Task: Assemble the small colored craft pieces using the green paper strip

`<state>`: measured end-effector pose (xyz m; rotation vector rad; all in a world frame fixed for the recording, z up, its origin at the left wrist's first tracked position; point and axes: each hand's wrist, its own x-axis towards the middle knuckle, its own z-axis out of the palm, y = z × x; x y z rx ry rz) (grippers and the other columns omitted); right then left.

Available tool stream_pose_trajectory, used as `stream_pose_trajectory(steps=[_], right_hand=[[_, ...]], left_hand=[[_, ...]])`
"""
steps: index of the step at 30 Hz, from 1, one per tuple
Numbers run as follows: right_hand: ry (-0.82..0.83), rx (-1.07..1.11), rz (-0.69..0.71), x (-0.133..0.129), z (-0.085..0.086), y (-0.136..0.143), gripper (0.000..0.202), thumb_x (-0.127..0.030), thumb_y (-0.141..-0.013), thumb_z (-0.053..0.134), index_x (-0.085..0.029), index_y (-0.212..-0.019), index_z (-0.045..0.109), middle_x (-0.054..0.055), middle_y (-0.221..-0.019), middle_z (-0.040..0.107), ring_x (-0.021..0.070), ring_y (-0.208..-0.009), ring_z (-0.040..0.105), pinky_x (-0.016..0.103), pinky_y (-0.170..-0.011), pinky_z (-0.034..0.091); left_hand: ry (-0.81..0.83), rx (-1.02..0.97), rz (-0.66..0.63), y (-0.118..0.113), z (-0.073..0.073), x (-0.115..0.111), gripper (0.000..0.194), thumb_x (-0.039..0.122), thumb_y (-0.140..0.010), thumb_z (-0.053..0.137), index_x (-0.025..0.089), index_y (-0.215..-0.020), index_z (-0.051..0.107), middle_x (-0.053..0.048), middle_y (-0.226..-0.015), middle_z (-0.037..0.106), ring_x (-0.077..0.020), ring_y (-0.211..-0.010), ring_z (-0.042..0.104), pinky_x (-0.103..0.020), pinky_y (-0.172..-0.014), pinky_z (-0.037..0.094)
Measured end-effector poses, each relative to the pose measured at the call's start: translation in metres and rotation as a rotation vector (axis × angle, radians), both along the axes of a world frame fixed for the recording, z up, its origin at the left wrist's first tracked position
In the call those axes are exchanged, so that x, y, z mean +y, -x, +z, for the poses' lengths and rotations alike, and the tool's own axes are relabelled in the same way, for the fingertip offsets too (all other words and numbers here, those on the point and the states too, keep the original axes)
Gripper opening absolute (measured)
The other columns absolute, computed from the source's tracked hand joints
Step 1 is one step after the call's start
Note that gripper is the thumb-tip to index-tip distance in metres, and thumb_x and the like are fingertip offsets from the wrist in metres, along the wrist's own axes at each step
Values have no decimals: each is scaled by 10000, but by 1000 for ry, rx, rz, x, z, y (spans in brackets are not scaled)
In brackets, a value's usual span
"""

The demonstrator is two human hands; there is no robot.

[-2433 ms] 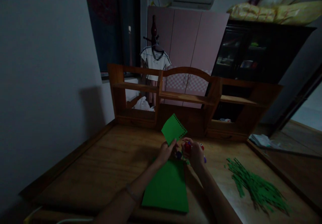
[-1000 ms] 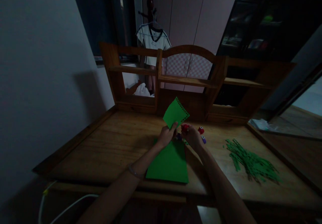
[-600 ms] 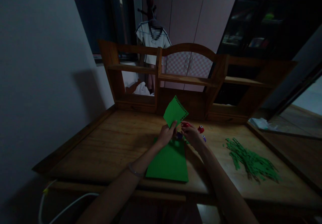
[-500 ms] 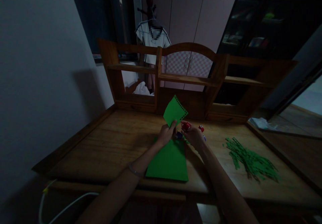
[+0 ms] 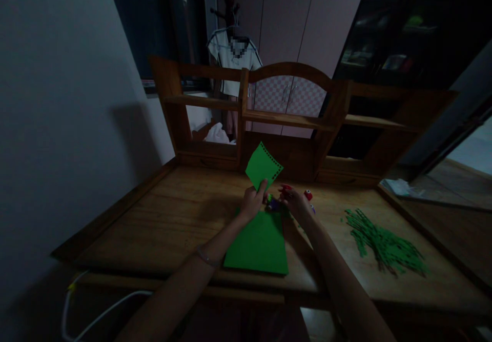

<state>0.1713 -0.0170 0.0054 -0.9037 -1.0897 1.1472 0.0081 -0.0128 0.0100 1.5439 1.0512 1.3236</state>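
A wooden desk (image 5: pixel 161 224) spreads beneath the stack of green paper (image 5: pixel 257 242), with a shelf (image 5: pixel 286 120) beyond the stack. Cut green strips (image 5: pixel 386 244) lie in a heap well to the stack's right. A green card (image 5: pixel 263 166), dark holes along its right-hand edges, stands tilted above the stack's far edge. For even holes, I'd keep that card flat and its edge square in the punch, squeezing fully each time. The left hand (image 5: pixel 251 202), forearm reaching over the stack, pinches the card's near corner, thumb on top. The right hand (image 5: pixel 298 202), beyond the stack's far right corner, curls its fingers around a red punch (image 5: pixel 285 188), seemingly apart from the card. Another red punch (image 5: pixel 308 195) sits farther right of the stack.
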Motion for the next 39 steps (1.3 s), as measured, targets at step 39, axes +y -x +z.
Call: stream_pose_trajectory(steps=[39], right_hand=[[-178,-770,-397,-19,4,4,246,-319,-745,583,-206,-957,636,80,-884,655,243,-791,607,369,-724,451]], left_hand=[[234,-180,7,-6,-8,17,530,664,-763,412,170,-633,556,-29,-594,582,-141,-545,555,-244,-548,432]])
